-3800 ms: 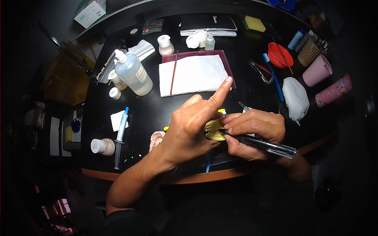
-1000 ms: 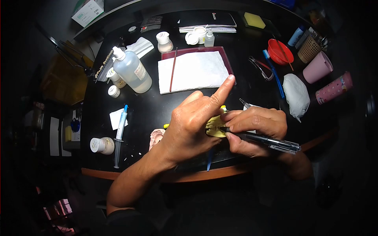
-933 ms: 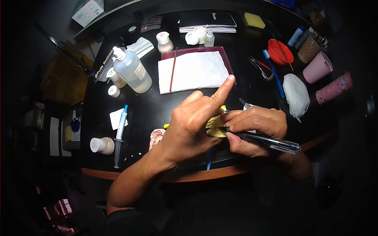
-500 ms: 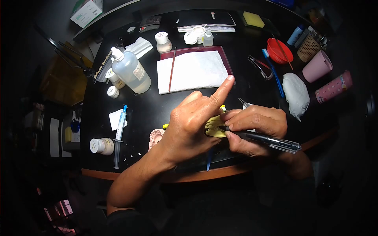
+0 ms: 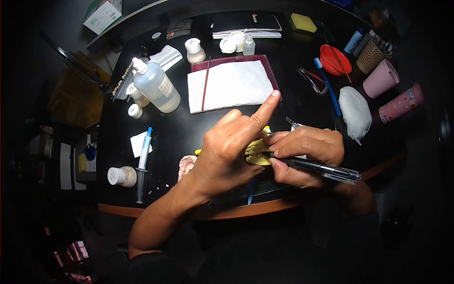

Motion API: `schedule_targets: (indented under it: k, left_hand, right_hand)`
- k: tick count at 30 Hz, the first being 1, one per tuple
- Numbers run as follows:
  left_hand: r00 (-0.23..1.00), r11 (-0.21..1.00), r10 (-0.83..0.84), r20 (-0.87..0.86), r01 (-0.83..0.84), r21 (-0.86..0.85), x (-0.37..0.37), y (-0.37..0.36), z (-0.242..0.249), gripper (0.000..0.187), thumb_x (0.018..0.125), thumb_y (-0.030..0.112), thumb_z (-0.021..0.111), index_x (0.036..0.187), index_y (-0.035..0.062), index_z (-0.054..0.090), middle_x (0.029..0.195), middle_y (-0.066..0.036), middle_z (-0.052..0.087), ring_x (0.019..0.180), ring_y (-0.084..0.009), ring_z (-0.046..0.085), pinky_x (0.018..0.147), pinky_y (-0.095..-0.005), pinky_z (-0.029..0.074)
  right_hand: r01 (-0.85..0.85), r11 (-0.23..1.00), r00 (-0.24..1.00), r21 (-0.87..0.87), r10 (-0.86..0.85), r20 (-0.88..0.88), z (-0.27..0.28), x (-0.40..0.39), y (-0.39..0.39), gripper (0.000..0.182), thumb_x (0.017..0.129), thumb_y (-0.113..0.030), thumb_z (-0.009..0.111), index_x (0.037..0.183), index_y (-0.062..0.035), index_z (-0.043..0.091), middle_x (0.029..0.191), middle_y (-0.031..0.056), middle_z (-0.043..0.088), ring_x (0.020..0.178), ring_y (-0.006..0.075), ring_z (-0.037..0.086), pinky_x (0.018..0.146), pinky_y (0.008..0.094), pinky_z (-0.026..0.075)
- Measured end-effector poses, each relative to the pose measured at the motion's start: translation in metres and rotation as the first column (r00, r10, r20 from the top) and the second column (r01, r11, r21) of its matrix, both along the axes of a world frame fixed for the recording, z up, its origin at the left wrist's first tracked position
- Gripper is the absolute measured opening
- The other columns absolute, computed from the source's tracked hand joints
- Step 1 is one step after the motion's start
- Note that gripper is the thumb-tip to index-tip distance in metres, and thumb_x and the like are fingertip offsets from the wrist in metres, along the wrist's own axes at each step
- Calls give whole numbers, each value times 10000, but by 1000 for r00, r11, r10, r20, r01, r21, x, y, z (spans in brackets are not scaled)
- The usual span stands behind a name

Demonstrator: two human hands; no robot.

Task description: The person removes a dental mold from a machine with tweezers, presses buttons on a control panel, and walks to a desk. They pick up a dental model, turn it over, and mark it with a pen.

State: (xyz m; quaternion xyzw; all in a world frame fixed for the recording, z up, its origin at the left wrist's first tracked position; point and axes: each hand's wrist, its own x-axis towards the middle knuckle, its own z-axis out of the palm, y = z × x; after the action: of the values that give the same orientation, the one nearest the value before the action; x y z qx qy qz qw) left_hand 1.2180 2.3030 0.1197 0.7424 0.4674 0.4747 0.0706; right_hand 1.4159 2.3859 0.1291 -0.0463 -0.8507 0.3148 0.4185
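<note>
My left hand (image 5: 228, 144) is closed around a yellow dental cast (image 5: 256, 157), its index finger pointing up and away. Dark marks show on the cast's pale face. In my right hand (image 5: 313, 146) is a black pen (image 5: 326, 170), pinched near its tip, which touches or almost touches the cast. The far side of the cast is hidden behind my fingers. Beside my left wrist lies a pinkish dental cast (image 5: 187, 164), partly covered. A blue flat tool (image 5: 251, 191) pokes out below my hands.
Behind my hands, a white cloth (image 5: 236, 85) with a thin brush (image 5: 206, 85) lies on a dark red tray. At left are a large squeeze bottle (image 5: 158, 90), a syringe (image 5: 144, 165) and a jar (image 5: 122, 176). A red bowl (image 5: 335, 60) and white bag (image 5: 355, 113) are at right.
The view has shifted very slightly. Both hands keep the same grip, with the pen tip still at the face of the cast.
</note>
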Motion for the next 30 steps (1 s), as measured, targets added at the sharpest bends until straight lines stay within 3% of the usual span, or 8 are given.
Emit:
schedule_targets:
  k: [4,8,30]
  left_hand:
    - [1000,1000,1,-10,-1,-6,-1,-1,2,1032,648,15,880,1606,41,496,826,-60,696,726,-222,589,710,-371,499]
    - [1000,1000,-5,0,5,1,-1,0,1,1021,664,41,895,1605,45,499,829,-64,700,724,-222,589,700,-371,499]
    - [999,999,-28,47,29,-20,-2,2,-2,1040,670,80,919,1614,49,484,859,-79,716,726,-220,589,704,-365,511]
  right_hand:
    - [-2,999,1000,-43,3,13,1,1,-1,133,789,-27,842,890,-12,755,887,149,783,777,241,797,699,321,638]
    - [-54,996,997,-64,57,50,5,8,6,177,788,59,786,926,9,687,849,128,728,855,267,794,872,421,685]
    - [-50,999,997,-17,51,60,4,6,7,197,780,67,805,921,6,681,860,121,729,868,269,802,877,410,687]
